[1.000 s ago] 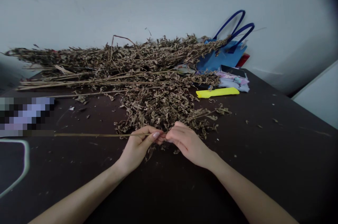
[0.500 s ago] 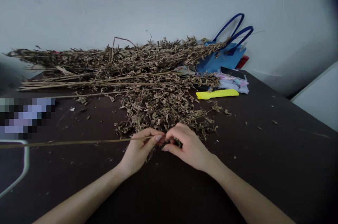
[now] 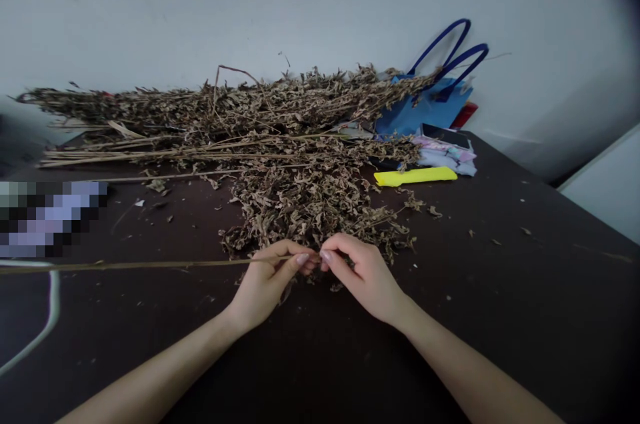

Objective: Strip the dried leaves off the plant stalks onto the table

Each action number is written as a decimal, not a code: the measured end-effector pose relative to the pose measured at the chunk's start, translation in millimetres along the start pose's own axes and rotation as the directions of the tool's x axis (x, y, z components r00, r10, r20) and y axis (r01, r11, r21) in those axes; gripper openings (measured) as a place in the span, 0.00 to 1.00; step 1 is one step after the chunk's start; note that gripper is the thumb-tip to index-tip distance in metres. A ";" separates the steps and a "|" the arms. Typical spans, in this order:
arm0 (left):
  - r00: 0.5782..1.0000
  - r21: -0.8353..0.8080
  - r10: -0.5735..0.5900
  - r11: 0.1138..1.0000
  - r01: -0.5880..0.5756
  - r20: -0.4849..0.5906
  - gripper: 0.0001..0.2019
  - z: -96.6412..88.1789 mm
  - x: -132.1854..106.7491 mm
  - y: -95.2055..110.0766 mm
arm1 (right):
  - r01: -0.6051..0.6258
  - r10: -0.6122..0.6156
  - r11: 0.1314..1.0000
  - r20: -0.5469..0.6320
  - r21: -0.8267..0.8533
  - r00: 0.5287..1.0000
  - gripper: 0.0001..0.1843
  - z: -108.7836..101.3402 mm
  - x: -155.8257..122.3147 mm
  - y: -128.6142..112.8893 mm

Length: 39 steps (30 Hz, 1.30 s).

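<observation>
A long dry plant stem runs in from the left edge, nearly level above the table. My left hand pinches it near its right end between thumb and forefinger. Close against those fingertips, my right hand is closed in a pinch at the tip of the stem; what exactly lies between its thumb and forefinger is too small to make out. Just beyond both hands spreads a heap of dried, curled leaves, and some leaf bits show beneath the fingers.
Bundles of dried leafy stalks lie along the wall. A blue bag stands at the back right, near a phone on a patterned cloth. A yellow strip lies in front. At left is a white cable-like loop.
My right thumb and forefinger, apart before, have come together at the stem's tip. The left hand keeps its pinch on the stem, and the view has shifted slightly.
</observation>
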State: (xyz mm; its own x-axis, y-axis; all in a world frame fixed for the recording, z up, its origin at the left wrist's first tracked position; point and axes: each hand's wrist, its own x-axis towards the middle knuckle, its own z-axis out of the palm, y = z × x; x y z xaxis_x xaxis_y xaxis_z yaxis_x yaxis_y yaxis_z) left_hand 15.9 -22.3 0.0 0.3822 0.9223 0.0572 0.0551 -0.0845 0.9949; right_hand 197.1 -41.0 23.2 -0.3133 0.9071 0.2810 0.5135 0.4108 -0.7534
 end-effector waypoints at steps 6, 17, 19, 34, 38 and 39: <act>1.000 -0.011 -0.008 1.000 0.008 -0.008 0.09 -0.1 0.9 0.4 | -0.050 0.051 0.998 -0.012 0.043 0.999 0.07 -5.2 0.8 2.7; 0.999 -0.017 -0.009 1.000 0.008 -0.039 0.07 0.3 1.9 0.7 | 0.052 -0.034 0.953 0.064 -0.300 0.997 0.05 0.6 -1.9 2.9; 0.999 -0.018 -0.009 1.000 0.008 -0.041 0.07 0.4 2.0 -0.5 | 0.100 -0.073 0.931 0.089 -0.352 0.993 0.07 0.1 -2.0 2.2; 0.999 -0.038 -0.001 0.999 0.000 -0.049 0.07 -2.2 3.5 0.0 | 0.156 -0.078 0.907 0.207 -0.392 0.975 0.13 -0.1 -3.8 0.8; 1.000 -0.042 0.012 0.999 -0.012 0.005 0.08 -0.5 2.0 1.3 | 0.189 -0.118 0.912 0.208 -0.364 0.971 0.12 -0.2 -1.6 5.5; 1.000 -0.045 0.013 0.999 -0.012 0.021 0.08 0.0 1.5 2.0 | 0.197 -0.130 0.914 0.202 -0.355 0.971 0.12 -0.1 -1.3 6.3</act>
State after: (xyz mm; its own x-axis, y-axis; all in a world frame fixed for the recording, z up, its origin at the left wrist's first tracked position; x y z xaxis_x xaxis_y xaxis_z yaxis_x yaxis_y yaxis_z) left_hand 16.6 -21.0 2.1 0.4019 0.9131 0.0685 0.0092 -0.0788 0.9968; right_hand 200.8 -39.5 18.1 -0.5325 0.8085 0.2506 0.6916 0.5863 -0.4219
